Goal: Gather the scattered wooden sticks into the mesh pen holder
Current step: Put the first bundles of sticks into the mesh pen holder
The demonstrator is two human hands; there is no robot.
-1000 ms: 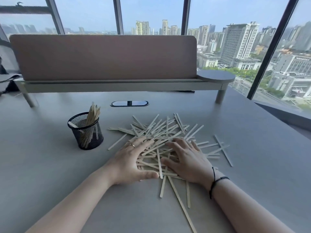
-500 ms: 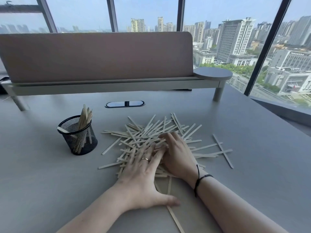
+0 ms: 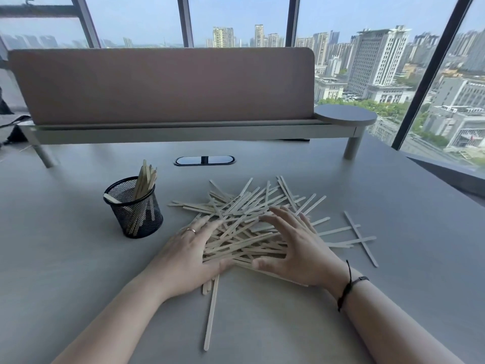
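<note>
Sticks (image 3: 252, 222) heaped mid-table (image 3: 65, 271); pen holder (image 3: 136, 214) at the heap's 9 o'clock, apart from it, sticks standing inside. Bare table runs between them. Strays at 3 and 6 o'clock. Left hand (image 3: 189, 256) and right hand (image 3: 296, 253), fingers spread, press the heap's near sides.

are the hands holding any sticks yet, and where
Nothing is gripped. The left hand and right hand lie open on either side of the stick pile, cupping it.
</note>
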